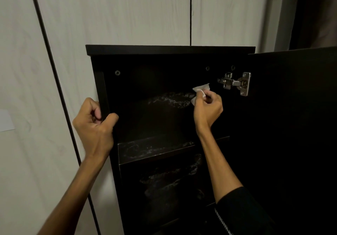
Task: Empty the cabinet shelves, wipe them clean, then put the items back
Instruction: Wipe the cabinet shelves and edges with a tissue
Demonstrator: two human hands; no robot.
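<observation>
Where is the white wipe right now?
The white wipe is pinched in the right hand, inside the top compartment of the black cabinet, just left of the metal hinge.

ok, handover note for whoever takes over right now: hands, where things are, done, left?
Left hand: grips the cabinet's left front edge, steadying it.
Right hand: pinches a white wipe against the back wall of the top compartment.
Cabinet door: open to the right, on its hinge.
Done: the shelves in view are bare; wet streaks show on the upper back wall, the shelf and the compartment below it.
Left: finish wiping, then put the items back. None are in view.
</observation>
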